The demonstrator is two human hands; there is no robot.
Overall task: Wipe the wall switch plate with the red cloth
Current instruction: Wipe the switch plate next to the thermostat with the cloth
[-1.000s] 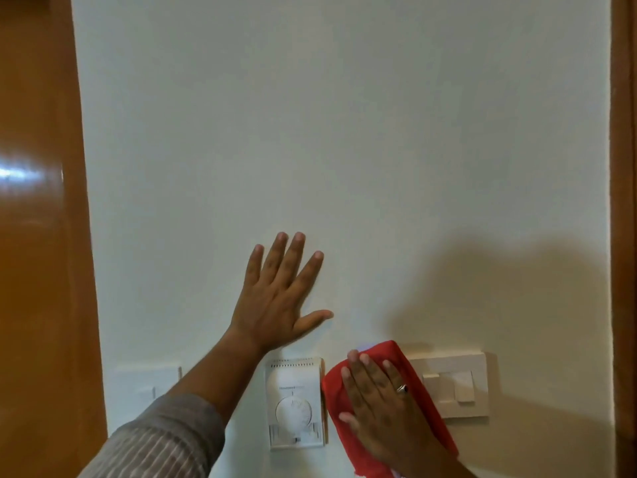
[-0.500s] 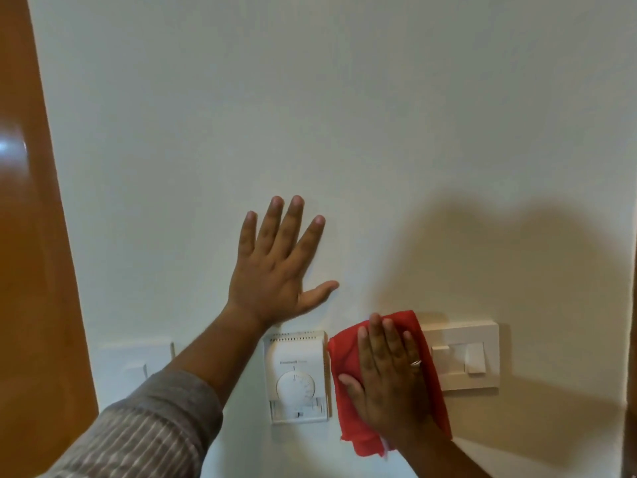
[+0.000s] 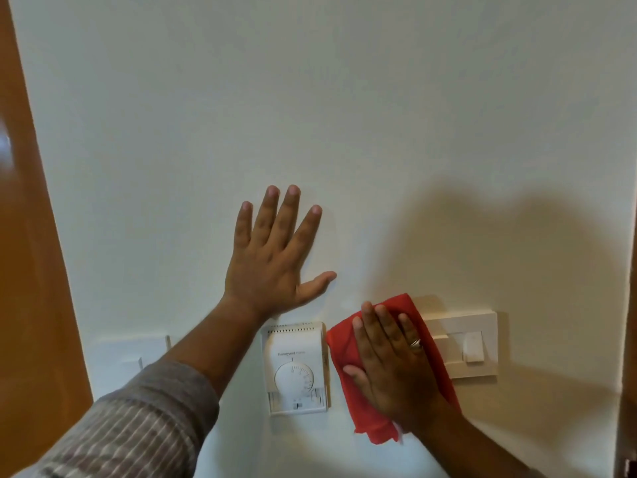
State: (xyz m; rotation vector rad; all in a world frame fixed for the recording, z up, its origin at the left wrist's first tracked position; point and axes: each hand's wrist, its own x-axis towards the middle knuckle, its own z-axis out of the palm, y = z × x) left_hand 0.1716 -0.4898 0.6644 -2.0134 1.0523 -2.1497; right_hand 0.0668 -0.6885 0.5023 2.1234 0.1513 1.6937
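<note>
My right hand (image 3: pixel 393 360) is flat, fingers together, pressing the red cloth (image 3: pixel 348 346) against the wall (image 3: pixel 310 98), over the left end of the switch plate (image 3: pixel 479 329); rest of plate shows just right of my knuckles. Left hand (image 3: pixel 272 257) open, fingers spread, palm on wall above the thermostat (image 3: pixel 296 367), which sits btwn my wrists. Wood door frame (image 3: pixel 31 270) far left of my left arm.

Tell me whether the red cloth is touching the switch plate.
Touching. The head view shows the right hand pressing the red cloth flat over the switch plate's left part.
</note>
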